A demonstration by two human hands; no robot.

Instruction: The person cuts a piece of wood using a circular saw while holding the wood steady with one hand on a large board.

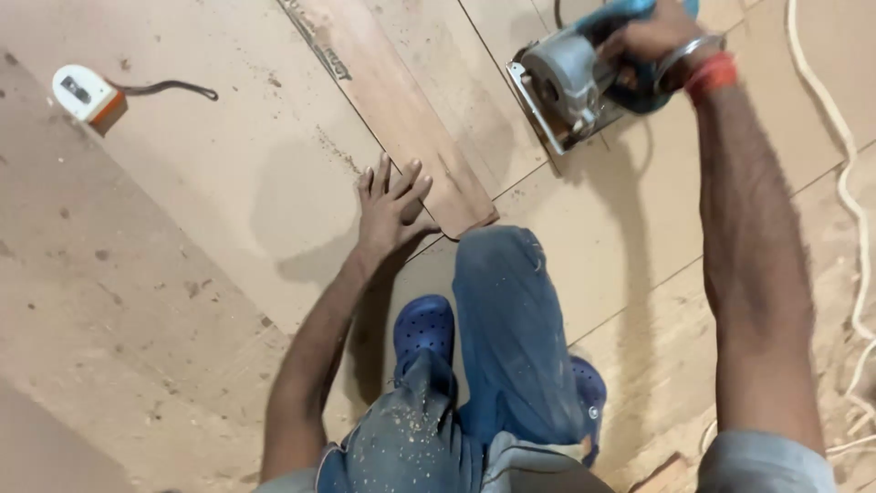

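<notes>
Left hand [391,208] lay flat, fingers spread, beside the near end of the wood strip [401,114] on the floor boards [228,164], apparently bracing. Right hand [650,41] clenched the circular saw [575,82] handle, the saw resting right of the strip.

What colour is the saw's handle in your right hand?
Teal blue, with a grey motor housing; the circular saw shows best in the head view, gripped by the right hand.

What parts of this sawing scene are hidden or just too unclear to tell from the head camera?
- Circular saw: its blade is hidden under the housing, its top cut off by the frame edge.
- Right hand: partly cut off by the top edge.
- Tape measure: markings too small.
- White cord: leaves the frame.
</notes>
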